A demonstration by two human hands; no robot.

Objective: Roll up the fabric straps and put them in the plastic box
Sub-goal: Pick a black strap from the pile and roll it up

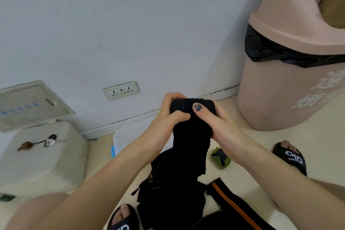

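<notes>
A black fabric strap (190,136) is partly rolled at its top end, and its loose tail hangs down toward the floor. My left hand (170,115) grips the roll from the left, fingers curled round it. My right hand (220,125) holds it from the right, thumb pressed on the front of the roll. Below lies a pile of black straps (168,192), one with an orange stripe (233,205). The translucent plastic box (121,140) stands on the floor behind my left forearm, mostly hidden. A small rolled green strap (220,158) lies on the floor under my right wrist.
A pink swing-lid bin (291,58) with a black liner stands at the right against the wall. A white stool (43,153) at the left carries keys (50,141). My feet in black slippers (291,157) flank the pile. A wall socket (121,90) sits low on the wall.
</notes>
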